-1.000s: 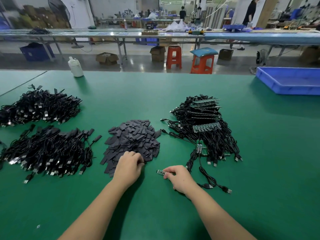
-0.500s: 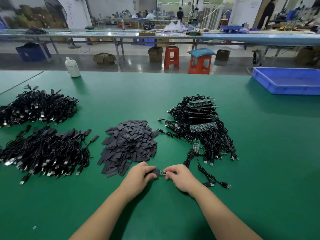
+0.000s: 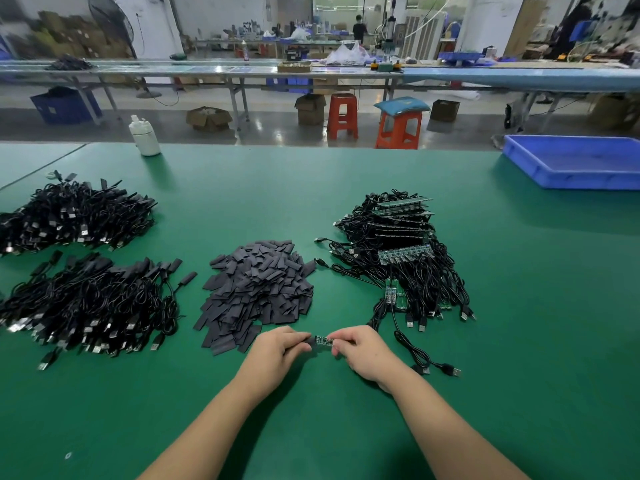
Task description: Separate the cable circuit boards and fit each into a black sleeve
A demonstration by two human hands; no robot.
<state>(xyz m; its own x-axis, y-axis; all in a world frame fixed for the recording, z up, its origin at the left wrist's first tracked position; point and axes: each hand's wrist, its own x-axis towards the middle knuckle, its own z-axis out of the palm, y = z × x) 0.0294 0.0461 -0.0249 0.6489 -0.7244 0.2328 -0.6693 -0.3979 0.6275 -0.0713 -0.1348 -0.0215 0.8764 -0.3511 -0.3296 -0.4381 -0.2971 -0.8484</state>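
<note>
- This is a factory floor for electronics assembly — a wide green work table [image 3: 346, 188] fills the near view.
- Bulk stock lies sorted on it: heaps of black cables [image 3: 86, 299], a pile of black sleeves [image 3: 258, 289], and stacked circuit boards [image 3: 403, 216] with leads attached.
- A blue plastic tray [image 3: 571, 164] sits at the table's right edge, a white bottle [image 3: 144, 135] at the far edge.
- Beyond, a long conveyor bench [image 3: 311, 72] crosses the hall — orange stools [image 3: 342, 114], cardboard boxes [image 3: 207, 117] and a blue crate [image 3: 65, 105] stand on the concrete floor.
- A standing fan [image 3: 110, 19] and a distant worker [image 3: 359, 28] are at the back.
</note>
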